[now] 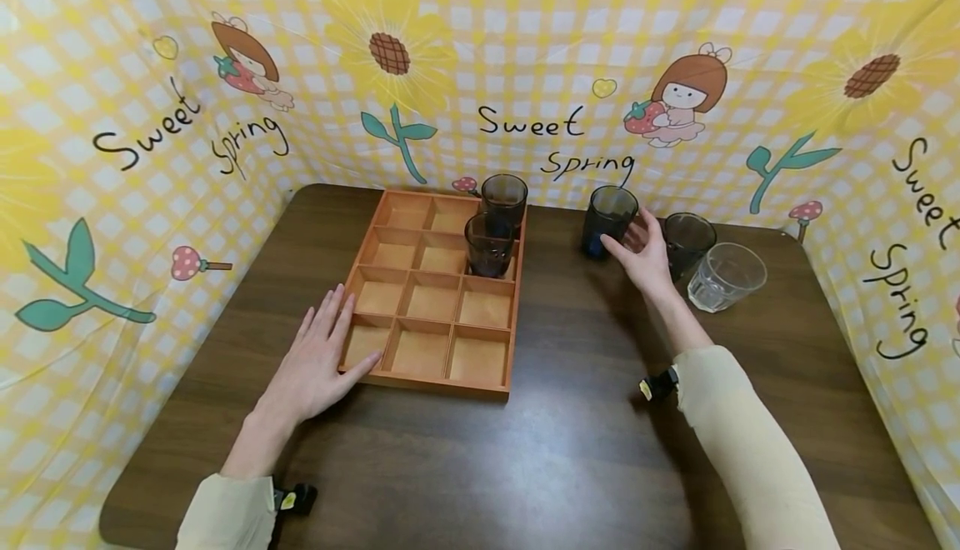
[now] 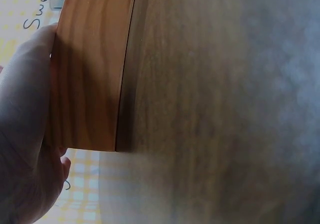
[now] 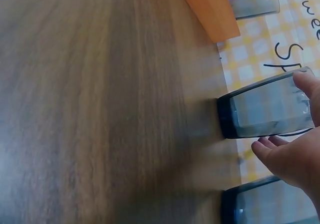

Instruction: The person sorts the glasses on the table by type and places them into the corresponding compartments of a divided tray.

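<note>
My left hand (image 1: 318, 367) rests at the near left corner of the divided wooden tray (image 1: 450, 387), fingers straight along its left side, thumb over the near rim. In the left wrist view the tray's near wall (image 2: 92, 84) stands beside that hand. Two dark drinking glasses stand in the right column, a rear one (image 1: 510, 187) and a nearer one (image 1: 489, 252). My right hand (image 1: 648, 258) is around a third dark glass (image 1: 609, 208), upright on the table. Its thumb (image 3: 306, 83) overlaps the glass near the rim; the other fingertips (image 3: 265, 146) lie close along the opposite side.
Right of my right hand stands another dark glass (image 1: 693, 237), partly behind a clear glass (image 1: 727, 279). All are on a dark wooden table (image 1: 450, 475) with rounded corners. A yellow checked cloth (image 1: 525, 50) hangs behind and on both sides.
</note>
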`<act>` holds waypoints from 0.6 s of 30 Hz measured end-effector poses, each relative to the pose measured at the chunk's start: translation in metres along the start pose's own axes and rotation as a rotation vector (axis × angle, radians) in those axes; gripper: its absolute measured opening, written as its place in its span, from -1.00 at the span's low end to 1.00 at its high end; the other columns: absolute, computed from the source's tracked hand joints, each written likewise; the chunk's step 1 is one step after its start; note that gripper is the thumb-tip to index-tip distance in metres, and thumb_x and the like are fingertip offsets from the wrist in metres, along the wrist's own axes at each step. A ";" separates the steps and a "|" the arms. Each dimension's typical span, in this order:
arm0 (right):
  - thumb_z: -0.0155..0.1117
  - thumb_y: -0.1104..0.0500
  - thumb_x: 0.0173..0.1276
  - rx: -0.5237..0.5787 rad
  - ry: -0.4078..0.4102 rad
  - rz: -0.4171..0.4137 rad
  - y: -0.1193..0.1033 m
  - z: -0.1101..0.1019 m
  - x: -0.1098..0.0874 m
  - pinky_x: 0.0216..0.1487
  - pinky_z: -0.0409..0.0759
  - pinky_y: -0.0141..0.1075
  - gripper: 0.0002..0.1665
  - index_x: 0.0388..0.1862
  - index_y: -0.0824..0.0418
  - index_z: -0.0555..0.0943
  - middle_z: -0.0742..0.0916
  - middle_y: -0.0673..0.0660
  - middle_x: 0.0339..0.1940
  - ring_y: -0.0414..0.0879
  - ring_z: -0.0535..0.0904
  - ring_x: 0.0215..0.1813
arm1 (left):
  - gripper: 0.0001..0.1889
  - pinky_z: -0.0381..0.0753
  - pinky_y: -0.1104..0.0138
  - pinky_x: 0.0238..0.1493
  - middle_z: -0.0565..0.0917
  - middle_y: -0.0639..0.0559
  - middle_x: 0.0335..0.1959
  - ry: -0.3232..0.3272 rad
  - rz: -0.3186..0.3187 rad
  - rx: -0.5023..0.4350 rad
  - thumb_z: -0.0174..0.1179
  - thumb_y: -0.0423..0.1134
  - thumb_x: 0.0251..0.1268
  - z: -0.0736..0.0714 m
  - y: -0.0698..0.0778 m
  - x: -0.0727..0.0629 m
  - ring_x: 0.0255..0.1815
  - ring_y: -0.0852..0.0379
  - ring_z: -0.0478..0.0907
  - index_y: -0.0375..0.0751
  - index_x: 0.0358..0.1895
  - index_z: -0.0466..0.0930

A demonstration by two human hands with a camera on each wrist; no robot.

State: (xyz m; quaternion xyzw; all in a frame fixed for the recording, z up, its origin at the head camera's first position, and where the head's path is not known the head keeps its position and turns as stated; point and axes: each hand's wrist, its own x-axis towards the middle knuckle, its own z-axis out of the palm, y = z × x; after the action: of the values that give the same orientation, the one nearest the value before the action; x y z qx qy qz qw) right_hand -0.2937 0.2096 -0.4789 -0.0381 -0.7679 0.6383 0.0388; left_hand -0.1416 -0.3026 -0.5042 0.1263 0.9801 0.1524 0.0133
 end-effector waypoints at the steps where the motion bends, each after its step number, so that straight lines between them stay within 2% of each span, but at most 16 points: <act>1: 0.39 0.24 0.58 0.012 0.010 0.011 0.001 0.001 0.001 0.80 0.29 0.04 0.13 0.87 0.24 -0.09 0.33 0.42 0.77 0.25 0.31 0.78 | 0.11 -0.18 -0.22 0.86 -0.27 -0.23 0.89 -0.001 -0.001 0.000 0.12 0.35 0.63 0.000 0.000 0.000 0.90 -0.29 -0.24 -0.26 0.84 -0.25; 6: 0.39 0.18 0.58 0.041 0.026 0.063 0.005 0.006 0.007 0.71 0.41 -0.01 0.10 0.86 0.19 -0.04 0.47 0.43 0.69 0.21 0.41 0.72 | 0.10 -0.20 -0.20 0.87 -0.24 -0.26 0.89 -0.004 -0.003 -0.003 0.11 0.35 0.63 0.000 0.001 -0.001 0.90 -0.29 -0.23 -0.26 0.84 -0.24; 11: 0.42 0.15 0.57 0.056 0.027 0.066 0.009 0.009 0.013 0.67 0.43 -0.17 0.07 0.85 0.13 0.02 0.48 0.36 0.70 0.15 0.43 0.70 | 0.10 -0.18 -0.21 0.87 -0.22 -0.28 0.88 -0.001 -0.001 0.001 0.11 0.35 0.63 0.001 0.001 -0.001 0.90 -0.29 -0.22 -0.26 0.84 -0.23; 18: 0.53 0.21 0.47 0.059 0.035 -0.009 0.014 0.016 0.025 0.28 0.49 -0.46 0.06 0.80 0.01 0.18 0.54 0.30 0.60 -0.05 0.53 0.43 | 0.10 -0.21 -0.18 0.88 -0.20 -0.30 0.88 0.007 0.006 -0.001 0.14 0.33 0.62 0.001 0.000 0.000 0.90 -0.30 -0.22 -0.27 0.84 -0.22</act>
State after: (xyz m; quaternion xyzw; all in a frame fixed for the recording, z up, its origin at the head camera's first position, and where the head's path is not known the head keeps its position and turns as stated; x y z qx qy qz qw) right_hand -0.3199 0.1989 -0.4956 -0.0446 -0.7482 0.6596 0.0564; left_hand -0.1419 -0.3021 -0.5048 0.1284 0.9797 0.1535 0.0093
